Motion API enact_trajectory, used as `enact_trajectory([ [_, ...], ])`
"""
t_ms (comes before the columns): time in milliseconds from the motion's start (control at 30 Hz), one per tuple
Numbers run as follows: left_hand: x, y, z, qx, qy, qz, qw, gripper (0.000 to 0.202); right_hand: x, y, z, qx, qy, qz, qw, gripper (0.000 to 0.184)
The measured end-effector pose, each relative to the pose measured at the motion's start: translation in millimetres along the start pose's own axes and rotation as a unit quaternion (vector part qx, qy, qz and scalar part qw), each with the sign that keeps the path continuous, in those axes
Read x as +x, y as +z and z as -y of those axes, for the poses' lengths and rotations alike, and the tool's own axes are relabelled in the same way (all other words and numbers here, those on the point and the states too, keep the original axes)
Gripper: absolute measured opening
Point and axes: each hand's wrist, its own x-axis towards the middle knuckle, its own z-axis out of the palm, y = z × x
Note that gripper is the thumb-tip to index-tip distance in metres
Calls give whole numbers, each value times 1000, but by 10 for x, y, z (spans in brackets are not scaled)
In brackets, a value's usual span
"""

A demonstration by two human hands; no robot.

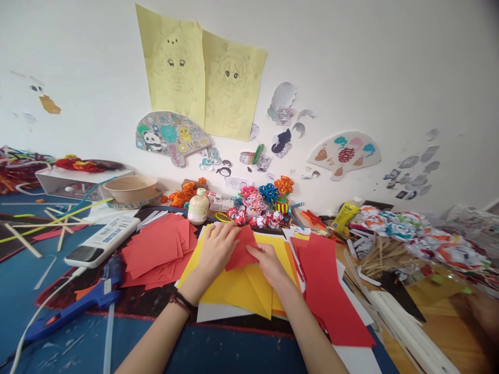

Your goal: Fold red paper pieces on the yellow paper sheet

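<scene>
A small square of red paper (241, 248) lies over yellow sheets (234, 292) in the middle of the table. My left hand (219, 243), with a dark bracelet at the wrist, rests with fingers stretched out across its left side. At its right edge my right hand (268, 264) pinches the paper, thumb on top; its other fingers are partly hidden. Left of my hands is a loose pile of red paper squares (156, 246). Larger red sheets (327, 291) lie on the right, on top of white paper.
A blue glue gun (97, 296) and white power strip (103, 241) lie on the left. Behind my hands stand a glue bottle (198, 208) and craft flowers (268, 194). Wooden sticks (380, 259) and another person's hand (481, 309) are at right.
</scene>
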Motion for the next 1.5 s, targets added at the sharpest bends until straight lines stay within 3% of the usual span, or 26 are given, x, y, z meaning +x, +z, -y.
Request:
enact_trajectory([
  [100, -18, 13, -49, 23, 78, 40, 996, 35, 14, 2, 5, 40, 4, -37, 999, 29],
  [267, -58, 129, 3, -30, 75, 68, 994, 65, 8, -1, 33, 81, -17, -13, 996, 27],
  [467, -49, 92, -13, -86, 8, 60, 994, 30, -38, 68, 121, 27, -72, 0, 997, 27],
  [567, -12, 11, -69, -104, -20, 55, 993, 30, -53, 86, 164, -49, -128, -52, 989, 25],
  [667, 9, -40, -102, -167, -40, 85, 981, 34, -47, 68, 172, -115, -168, -132, 970, 36],
  [733, 5, -42, -107, -215, -49, 115, 969, 36, -37, 44, 160, -145, -168, -135, 966, 40],
  [800, -9, -25, -103, -242, -55, 134, 959, 35, -28, 17, 137, -175, -151, -98, 968, 31],
  [900, -25, 10, -92, -261, -77, 133, 953, 28, -16, -19, 94, -219, -137, -70, 963, 26],
  [1133, -9, -9, -106, -302, -99, 165, 934, 18, -20, -37, 120, -337, -153, -103, 923, 24],
  [1367, 22, -82, -77, -306, -100, 176, 930, 20, -13, -162, 207, -305, -165, -187, 919, 27],
  [1433, 16, -72, -20, -294, -114, 168, 934, 21, -4, -201, 196, -293, -163, -180, 925, 27],
  [1500, 4, -46, 51, -272, -137, 148, 941, 23, -8, -218, 184, -275, -144, -128, 942, 27],
])
